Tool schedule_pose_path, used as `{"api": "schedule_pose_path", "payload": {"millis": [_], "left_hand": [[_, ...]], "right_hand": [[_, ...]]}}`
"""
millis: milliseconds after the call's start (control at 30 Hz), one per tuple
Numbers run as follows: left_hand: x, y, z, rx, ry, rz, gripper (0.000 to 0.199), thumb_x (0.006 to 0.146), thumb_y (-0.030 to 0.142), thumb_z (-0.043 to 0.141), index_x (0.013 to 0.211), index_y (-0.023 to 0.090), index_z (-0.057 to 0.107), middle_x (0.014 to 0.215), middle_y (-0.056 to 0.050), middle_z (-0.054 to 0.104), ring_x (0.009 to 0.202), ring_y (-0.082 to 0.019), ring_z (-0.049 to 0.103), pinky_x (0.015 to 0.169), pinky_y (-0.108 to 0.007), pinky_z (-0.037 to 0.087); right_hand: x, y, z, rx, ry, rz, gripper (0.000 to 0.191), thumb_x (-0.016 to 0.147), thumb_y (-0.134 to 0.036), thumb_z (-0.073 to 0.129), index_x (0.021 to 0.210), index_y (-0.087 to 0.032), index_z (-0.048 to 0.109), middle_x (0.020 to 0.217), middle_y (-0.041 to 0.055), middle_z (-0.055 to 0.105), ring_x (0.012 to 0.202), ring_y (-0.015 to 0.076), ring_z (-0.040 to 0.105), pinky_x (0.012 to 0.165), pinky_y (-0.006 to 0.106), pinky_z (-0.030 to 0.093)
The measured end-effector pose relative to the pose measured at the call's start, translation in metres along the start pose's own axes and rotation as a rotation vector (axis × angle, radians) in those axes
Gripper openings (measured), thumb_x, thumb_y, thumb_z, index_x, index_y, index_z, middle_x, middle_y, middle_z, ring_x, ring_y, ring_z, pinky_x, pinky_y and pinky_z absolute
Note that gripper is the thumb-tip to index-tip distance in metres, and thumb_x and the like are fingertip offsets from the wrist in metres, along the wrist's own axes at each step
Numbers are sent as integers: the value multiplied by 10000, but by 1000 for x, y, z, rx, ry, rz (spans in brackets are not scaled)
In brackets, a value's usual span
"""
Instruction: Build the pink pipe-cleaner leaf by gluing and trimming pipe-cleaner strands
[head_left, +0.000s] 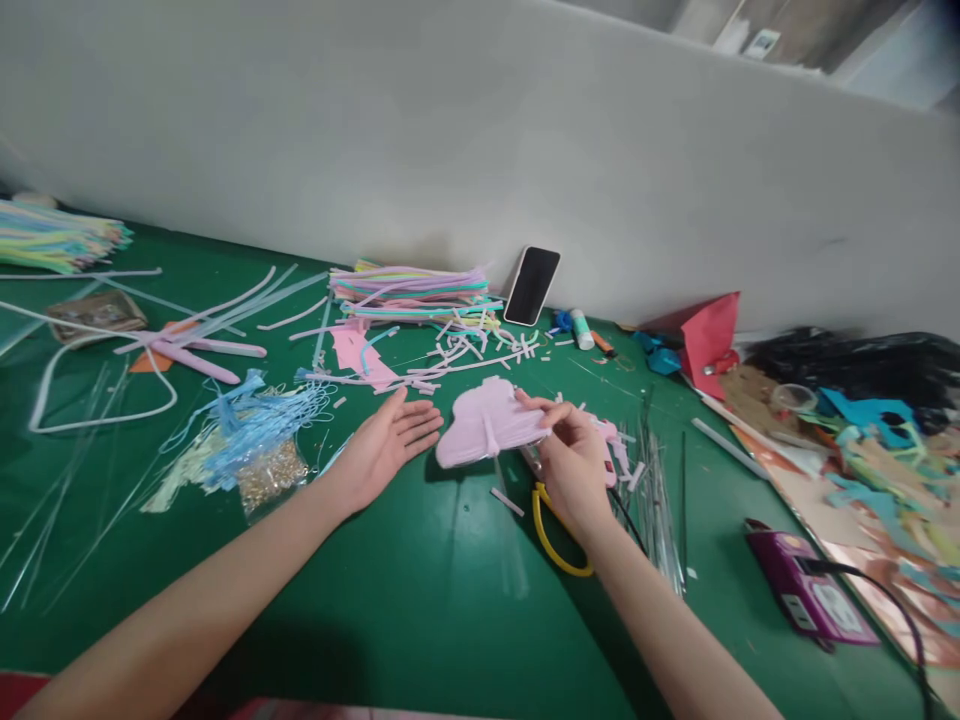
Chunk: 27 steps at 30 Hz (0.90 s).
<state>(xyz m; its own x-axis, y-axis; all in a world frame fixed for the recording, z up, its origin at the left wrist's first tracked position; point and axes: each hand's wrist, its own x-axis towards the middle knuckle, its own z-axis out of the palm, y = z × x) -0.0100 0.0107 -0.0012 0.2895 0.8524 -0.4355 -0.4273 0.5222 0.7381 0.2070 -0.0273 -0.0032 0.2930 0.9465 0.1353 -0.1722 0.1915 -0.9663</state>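
Note:
My right hand (pixel 574 455) grips the right edge of a lilac cloud-shaped piece (pixel 480 425), thumb and fingers closed on it, held above the green table. A narrow lilac strip runs across the middle of the cloud, and a thin clear stick seems to hang below it. Left of the cloud, my left hand (pixel 386 445) is open, fingers stretched toward it without touching. Under my right hand lie scissors with a yellow handle (pixel 559 540), partly hidden. Beside that hand, a pink tool (pixel 611 450) is mostly covered, perhaps a glue gun. A short lilac strip (pixel 508 502) lies below the cloud.
Bundled pastel pipe cleaners (pixel 412 290) and a phone (pixel 532 285) stand near the wall. Blue tassels (pixel 259 425) and a bag of gold beads (pixel 271 475) lie left. To the right are wire stems (pixel 656 500), a purple box with a cable (pixel 810 590) and paper scraps (pixel 892 480).

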Motion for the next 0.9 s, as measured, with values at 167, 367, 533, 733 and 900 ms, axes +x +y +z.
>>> {"api": "schedule_pose_path", "payload": {"millis": [167,367,533,733,900], "left_hand": [[-6,-2,3,44,-173,-106,329,894,380,609,1084,116,659,1134,-161,693,951,-224,684,818,-347,591],[-2,3,-3,78,-150,44,263,798,175,723,1054,130,685,982,-84,747,771,-134,689,756,-234,574],[-1,4,-4,112,-140,127,318,750,240,782,1044,149,702,938,-57,761,771,-147,695,750,-235,558],[-5,2,-1,176,-194,114,374,732,287,798,1066,147,707,980,-76,760,844,-187,702,784,-275,542],[-9,3,2,235,-267,85,375,756,301,775,1083,133,700,1016,-94,756,907,-222,701,838,-319,522]], "right_hand": [[-13,-1,4,-80,-38,-141,157,767,-154,672,673,-224,567,1052,39,689,1169,228,586,1046,457,400],[-32,1,1,-230,-132,19,280,803,-243,683,1080,-277,659,1241,58,620,1134,204,602,986,392,466],[-42,6,-2,-180,-119,288,291,826,-464,657,829,-175,689,745,52,702,647,157,655,598,278,537],[-44,1,2,-195,-138,307,308,792,-463,705,707,-172,652,644,10,667,553,100,591,523,205,479],[-43,4,0,-140,-147,349,336,790,-469,706,653,-176,616,549,-24,606,487,83,542,448,179,431]]}}
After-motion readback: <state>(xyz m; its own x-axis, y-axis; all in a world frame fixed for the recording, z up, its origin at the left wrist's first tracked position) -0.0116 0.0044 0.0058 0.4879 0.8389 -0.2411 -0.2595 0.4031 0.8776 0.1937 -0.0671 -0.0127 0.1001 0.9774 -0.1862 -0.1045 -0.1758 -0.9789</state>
